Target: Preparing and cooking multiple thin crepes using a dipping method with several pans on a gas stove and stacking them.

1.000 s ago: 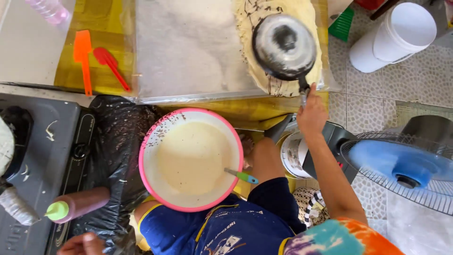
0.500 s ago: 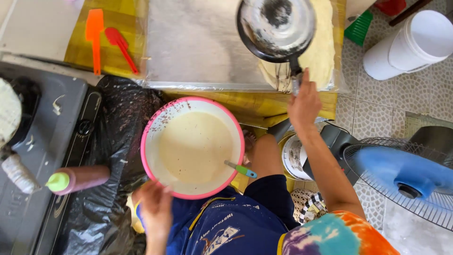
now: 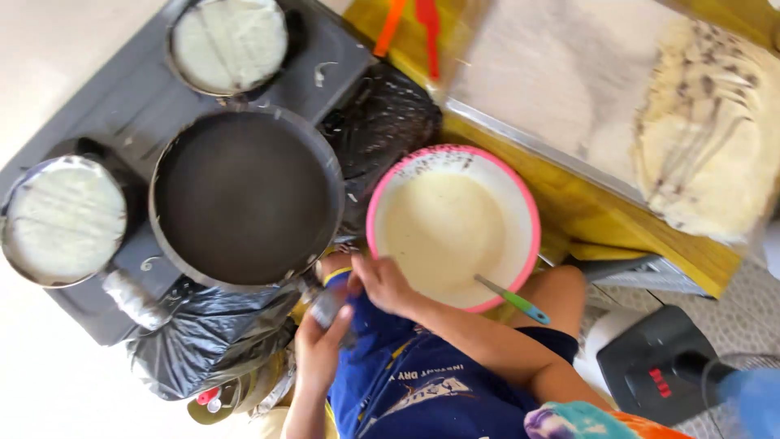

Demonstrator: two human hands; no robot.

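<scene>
- A small bottle (image 3: 331, 299) with a yellow band sits near the middle of the view, just beside the near rim of a large dark pan (image 3: 244, 197). Both hands meet on it.
- The left hand (image 3: 318, 351) wraps the bottle from below, fingers closed around its body.
- The right hand (image 3: 382, 283) closes over the bottle's top; whether it is twisting a cap cannot be told.
- The dark pan looks empty: no batter is poured into it yet.
- To its right stands a pink-rimmed bowl (image 3: 520, 207), well filled with pale batter, with a green-handled utensil (image 3: 513, 299) resting inside.
- 2 smaller pans, one far (image 3: 227, 45) and one left (image 3: 61, 219), already hold pale rounds that look to be cooking.
- Far right, a heap of finished thin pancakes (image 3: 703, 154) lies on a board, so much work is done, and plenty of batter is left.
- Black plastic bags (image 3: 203, 341) line the stove edge.
- The bottle's contents are hidden by the hands.
</scene>
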